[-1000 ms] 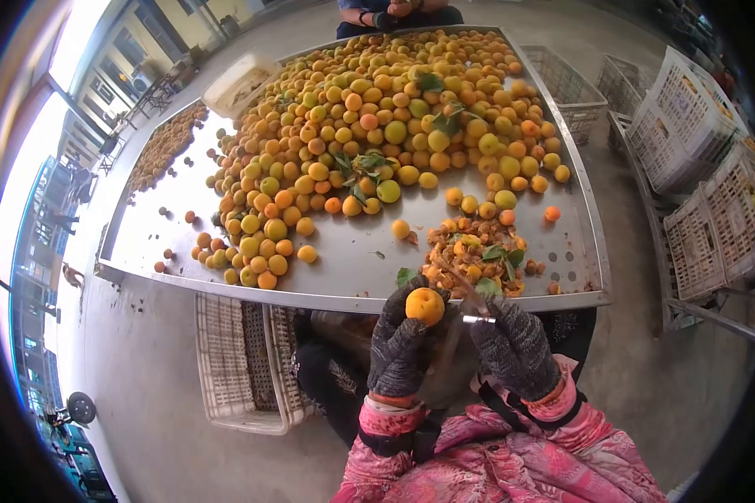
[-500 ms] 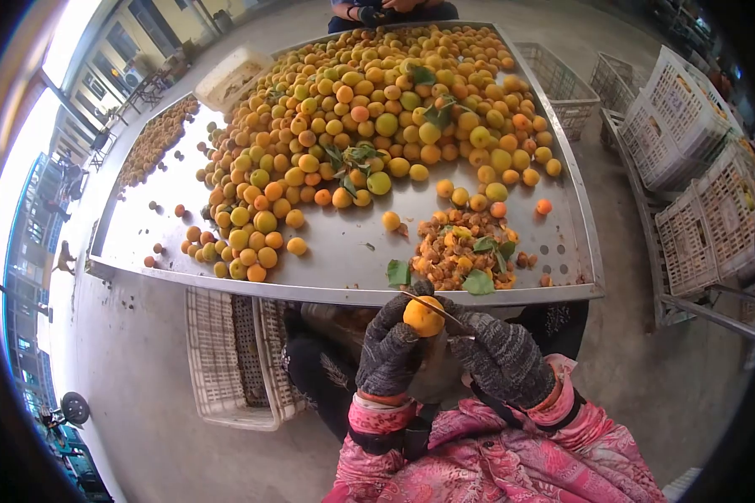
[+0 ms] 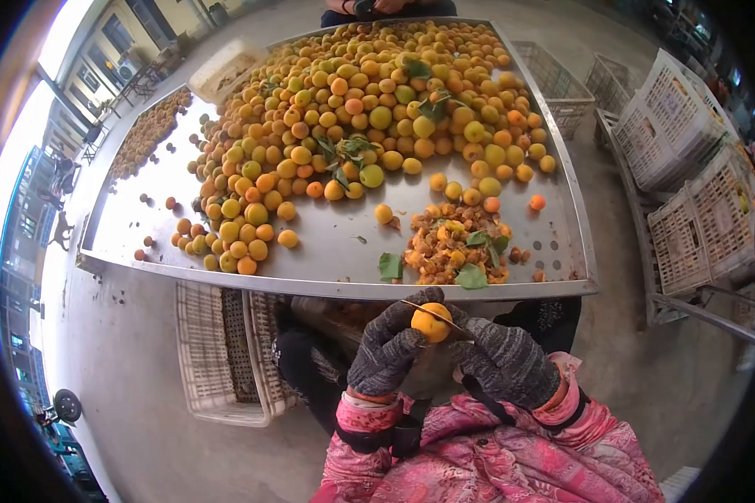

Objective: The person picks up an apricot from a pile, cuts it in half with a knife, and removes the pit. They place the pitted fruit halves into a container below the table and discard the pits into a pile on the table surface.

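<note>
Just past the near rim of the metal table (image 3: 327, 287), my left hand (image 3: 382, 359), in a dark grey knit glove, grips a yellow-orange apricot (image 3: 429, 327). My right hand (image 3: 505, 362), gloved alike, is closed on a thin knife (image 3: 414, 304), its handle hidden in the fingers. The blade lies across the upper side of the fruit. A heap of brown-orange pits and scraps (image 3: 453, 243) sits on the table beyond my hands, with green leaves (image 3: 471, 277) on it. Whole apricots (image 3: 310, 126) fill the far part of the table.
Beneath the table's near edge, at left, stand white plastic crates (image 3: 226, 360). More crates (image 3: 688, 134) are stacked on a metal cart at right. A white tub (image 3: 228, 67) rests at the table's far left. Across the table, a person's hands (image 3: 377, 7) show.
The view has shifted slightly, so the table appears a little up and left. My hands still hold the apricot and knife, the blade still across the fruit.
</note>
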Demonstrator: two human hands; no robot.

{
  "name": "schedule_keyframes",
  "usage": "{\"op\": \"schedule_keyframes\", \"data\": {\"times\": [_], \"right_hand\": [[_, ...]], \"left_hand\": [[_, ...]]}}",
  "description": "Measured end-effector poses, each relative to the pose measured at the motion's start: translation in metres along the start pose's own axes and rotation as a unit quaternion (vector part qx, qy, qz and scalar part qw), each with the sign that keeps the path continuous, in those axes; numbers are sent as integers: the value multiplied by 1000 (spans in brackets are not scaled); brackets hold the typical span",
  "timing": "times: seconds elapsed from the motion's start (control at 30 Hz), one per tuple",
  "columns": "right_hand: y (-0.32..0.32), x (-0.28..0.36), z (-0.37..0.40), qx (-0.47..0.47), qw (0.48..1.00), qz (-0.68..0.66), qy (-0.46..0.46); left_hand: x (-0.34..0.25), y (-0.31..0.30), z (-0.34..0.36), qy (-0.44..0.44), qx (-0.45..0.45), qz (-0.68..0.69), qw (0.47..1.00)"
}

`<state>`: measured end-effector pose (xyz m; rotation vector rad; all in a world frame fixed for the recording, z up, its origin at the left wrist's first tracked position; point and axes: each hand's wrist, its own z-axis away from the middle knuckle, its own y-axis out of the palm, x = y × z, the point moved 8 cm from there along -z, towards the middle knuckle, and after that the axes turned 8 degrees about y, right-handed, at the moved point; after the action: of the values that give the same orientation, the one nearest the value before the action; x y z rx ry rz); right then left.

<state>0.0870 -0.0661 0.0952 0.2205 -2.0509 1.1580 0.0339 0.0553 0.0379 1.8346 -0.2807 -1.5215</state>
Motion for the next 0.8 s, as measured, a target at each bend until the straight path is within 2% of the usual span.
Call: {"op": "schedule_keyframes", "data": {"times": [0.03, 0.1, 0.23, 0.3, 0.33, 0.4, 0.43, 0.47, 0.5, 0.53, 0.6, 0.63, 0.7, 0.73, 0.8], "right_hand": [[-5, 0, -1, 1, 1000, 1, 1], [-6, -2, -5, 86, 996, -24, 30], [-7, 6, -11, 95, 995, 20, 27], [-7, 8, -13, -1, 997, -55, 56], [0, 5, -8, -1, 997, -56, 57], [15, 8, 6, -7, 998, 62, 7], [17, 5, 6, -5, 998, 62, 6], [16, 4, 7, -14, 999, 52, 2], [13, 3, 8, -24, 999, 43, 0], [9, 1, 7, -23, 999, 44, 2], [3, -10, 0, 34, 997, -31, 58], [-2, -12, -2, 33, 997, -31, 58], [-1, 5, -1, 54, 992, 93, -70], [2, 10, -2, 53, 992, 92, -70], [-2, 13, -7, -27, 999, -15, 10]], "left_hand": [[-5, 3, -2, 0, 0, 1, 1000], [-13, 16, -4, -14, 45, -14, 999], [-7, 21, -3, -18, 82, -112, 990], [-1, 15, 2, 75, -65, -33, 995], [-1, 17, 4, 95, -85, -37, 991], [17, 16, 8, 75, -123, 4, 989], [24, 14, 9, 58, -159, 44, 985], [21, 13, 10, 68, -173, 10, 983], [16, 12, 9, 66, -172, 10, 983], [10, 15, 5, 40, -116, -26, 992], [-1, 20, -1, -23, -23, -80, 996], [-6, 16, -2, -23, -22, -81, 996], [-10, 16, -3, -21, 12, -143, 989], [-6, 18, -2, -21, 11, -143, 989], [-10, 17, 2, 88, -78, -97, 988]]}}
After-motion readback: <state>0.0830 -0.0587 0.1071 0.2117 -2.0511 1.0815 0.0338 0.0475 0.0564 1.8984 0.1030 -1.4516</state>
